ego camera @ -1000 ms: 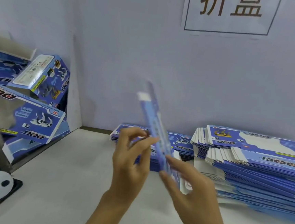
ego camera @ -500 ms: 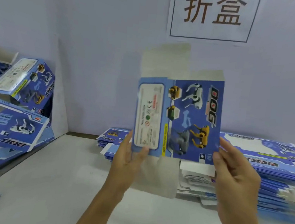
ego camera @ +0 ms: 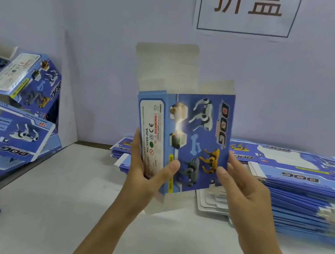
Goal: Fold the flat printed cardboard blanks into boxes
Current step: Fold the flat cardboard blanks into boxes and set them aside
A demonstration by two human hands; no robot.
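My left hand [ego camera: 146, 175] and right hand [ego camera: 238, 185] grip a half-opened box [ego camera: 199, 141] upright above the desk [ego camera: 54, 208]; squaring it, then tucking flaps, comes next.

The scene is lit evenly and brightly, and only soft, faint shadows are cast on the white table [ego camera: 77, 179]. A small patch of glare is seen on the glossy print of the held box blank [ego camera: 200, 129]. Slight softness is noticed overall, and straight lines are bowed toward the frame edges by the wide-angle lens.
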